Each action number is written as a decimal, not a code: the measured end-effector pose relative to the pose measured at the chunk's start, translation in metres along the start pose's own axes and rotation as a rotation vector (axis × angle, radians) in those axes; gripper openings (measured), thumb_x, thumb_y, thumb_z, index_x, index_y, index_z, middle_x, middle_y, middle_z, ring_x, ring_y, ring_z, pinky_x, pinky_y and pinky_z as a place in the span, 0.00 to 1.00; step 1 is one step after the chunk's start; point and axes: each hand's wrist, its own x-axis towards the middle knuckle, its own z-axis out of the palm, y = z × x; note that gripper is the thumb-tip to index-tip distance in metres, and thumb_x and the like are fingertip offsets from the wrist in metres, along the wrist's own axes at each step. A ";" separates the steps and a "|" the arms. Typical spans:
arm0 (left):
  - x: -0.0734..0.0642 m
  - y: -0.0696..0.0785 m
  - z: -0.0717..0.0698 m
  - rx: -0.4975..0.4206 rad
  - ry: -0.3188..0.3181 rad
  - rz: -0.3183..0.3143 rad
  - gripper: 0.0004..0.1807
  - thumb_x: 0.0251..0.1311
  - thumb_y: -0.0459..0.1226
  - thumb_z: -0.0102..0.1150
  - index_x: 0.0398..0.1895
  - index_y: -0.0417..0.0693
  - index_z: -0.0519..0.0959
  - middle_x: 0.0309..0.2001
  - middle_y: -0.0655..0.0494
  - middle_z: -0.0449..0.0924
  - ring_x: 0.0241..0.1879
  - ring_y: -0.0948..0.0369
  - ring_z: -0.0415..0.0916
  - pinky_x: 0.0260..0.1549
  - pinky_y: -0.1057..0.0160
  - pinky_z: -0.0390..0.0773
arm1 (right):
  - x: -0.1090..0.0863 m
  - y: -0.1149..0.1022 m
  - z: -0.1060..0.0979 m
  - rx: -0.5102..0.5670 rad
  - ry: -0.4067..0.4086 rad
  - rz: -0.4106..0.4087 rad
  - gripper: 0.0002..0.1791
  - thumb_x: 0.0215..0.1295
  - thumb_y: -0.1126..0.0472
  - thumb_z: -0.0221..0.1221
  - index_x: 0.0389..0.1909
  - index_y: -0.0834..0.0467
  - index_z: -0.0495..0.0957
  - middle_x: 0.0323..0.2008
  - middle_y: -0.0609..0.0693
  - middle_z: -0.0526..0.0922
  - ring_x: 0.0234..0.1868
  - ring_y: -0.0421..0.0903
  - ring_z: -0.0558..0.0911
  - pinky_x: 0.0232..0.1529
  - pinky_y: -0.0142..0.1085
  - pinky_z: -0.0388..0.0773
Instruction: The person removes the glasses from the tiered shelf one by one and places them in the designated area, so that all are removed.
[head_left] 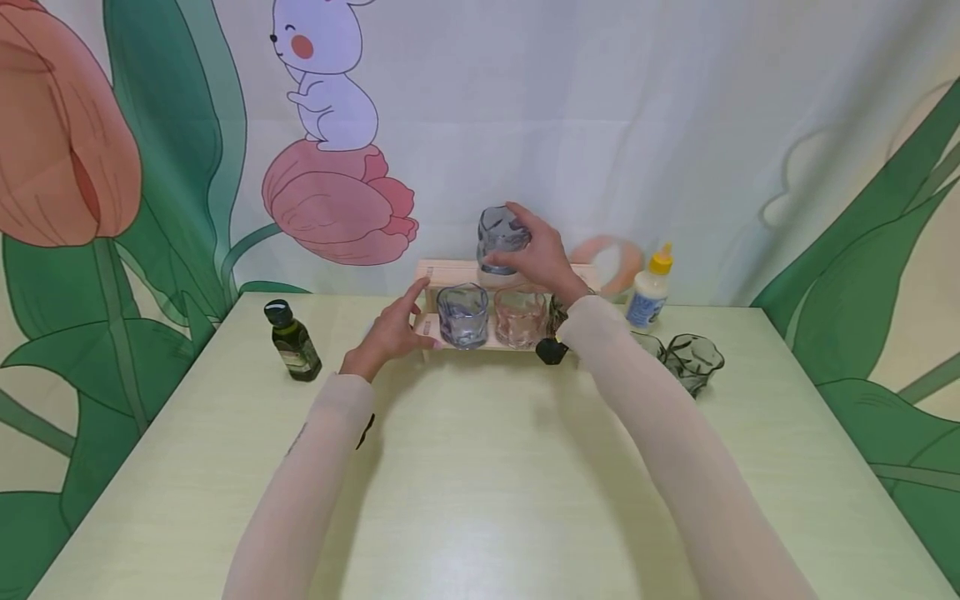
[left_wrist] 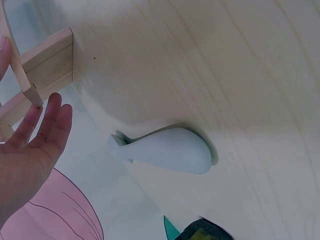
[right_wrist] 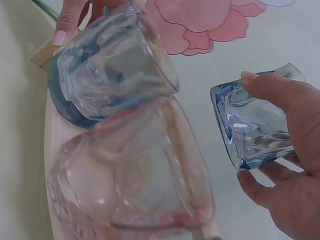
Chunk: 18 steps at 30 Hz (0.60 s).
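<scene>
A small two-tier wooden rack (head_left: 442,271) stands at the back of the table. On its lower tier are a bluish glass tumbler (head_left: 462,318) and a pink glass tumbler (head_left: 521,320), with a darker glass partly hidden by the right wrist. My right hand (head_left: 546,254) grips another blue-grey tumbler (right_wrist: 255,120) by its side, thumb and fingers around it, at upper-tier height. At the rack's left end, my left hand (head_left: 390,329) holds the board's edge, thumb in front and fingers (left_wrist: 52,120) behind, close beside the bluish tumbler.
Left of the rack is a dark green bottle (head_left: 296,346) with a black cap. A pale whale-shaped object (left_wrist: 170,150) lies near the left hand. Right of it stand a white bottle (head_left: 648,298) with a yellow nozzle and grey-green glasses (head_left: 693,362). A printed curtain (head_left: 675,125) hangs behind.
</scene>
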 end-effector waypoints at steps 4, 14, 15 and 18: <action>0.001 -0.001 0.000 -0.002 0.004 -0.002 0.62 0.47 0.36 0.79 0.80 0.65 0.46 0.57 0.39 0.72 0.43 0.47 0.74 0.46 0.49 0.75 | -0.005 0.003 -0.013 -0.007 0.015 0.003 0.51 0.56 0.50 0.73 0.78 0.45 0.56 0.73 0.55 0.65 0.74 0.55 0.63 0.68 0.54 0.66; 0.001 -0.002 0.001 -0.009 -0.005 -0.020 0.62 0.48 0.36 0.79 0.80 0.67 0.46 0.58 0.40 0.72 0.45 0.46 0.74 0.47 0.48 0.75 | -0.026 0.011 -0.039 -0.027 0.035 0.021 0.51 0.55 0.51 0.74 0.77 0.46 0.57 0.70 0.58 0.69 0.71 0.58 0.67 0.66 0.56 0.67; 0.001 -0.001 0.001 -0.009 -0.006 -0.023 0.62 0.48 0.36 0.78 0.80 0.67 0.45 0.58 0.40 0.71 0.45 0.46 0.74 0.47 0.48 0.75 | -0.028 0.013 -0.042 -0.030 0.037 0.018 0.51 0.55 0.52 0.74 0.77 0.46 0.57 0.70 0.59 0.69 0.71 0.58 0.67 0.66 0.56 0.67; 0.001 0.000 0.001 -0.008 -0.010 -0.026 0.62 0.48 0.36 0.78 0.80 0.68 0.45 0.59 0.40 0.71 0.45 0.46 0.74 0.47 0.48 0.75 | -0.035 0.016 -0.049 -0.035 0.048 0.009 0.51 0.55 0.52 0.74 0.78 0.47 0.57 0.69 0.60 0.70 0.71 0.59 0.67 0.65 0.56 0.68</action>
